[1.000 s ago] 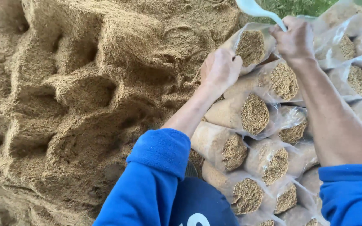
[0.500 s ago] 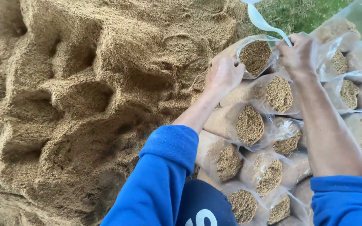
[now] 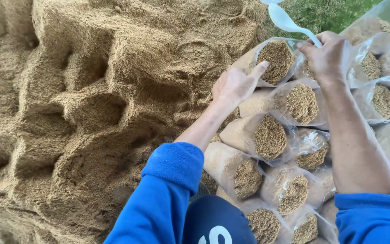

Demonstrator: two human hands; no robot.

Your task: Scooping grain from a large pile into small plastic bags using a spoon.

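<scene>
The left half of the scene is filled by a large heap of brown sawdust-like material (image 3: 91, 113), its surface scooped into hollows. At the near edge, blue sleeves (image 3: 168, 194) and a dark cap (image 3: 215, 221) are seen. Right of the heap, the left hand (image 3: 236, 85) is laid against the top bag (image 3: 274, 61), a clear plastic bag packed with the same material, with the thumb raised at its open mouth and the fingers spread along its side. Below it, more filled bags (image 3: 267, 135) are stacked on their sides in rows running near and right. Further right, a white plastic spoon (image 3: 290, 23) is gripped by its handle in the closed right hand (image 3: 326, 56), just beside the top bag's far right rim. Grass (image 3: 326, 11) is visible at the far right.
</scene>
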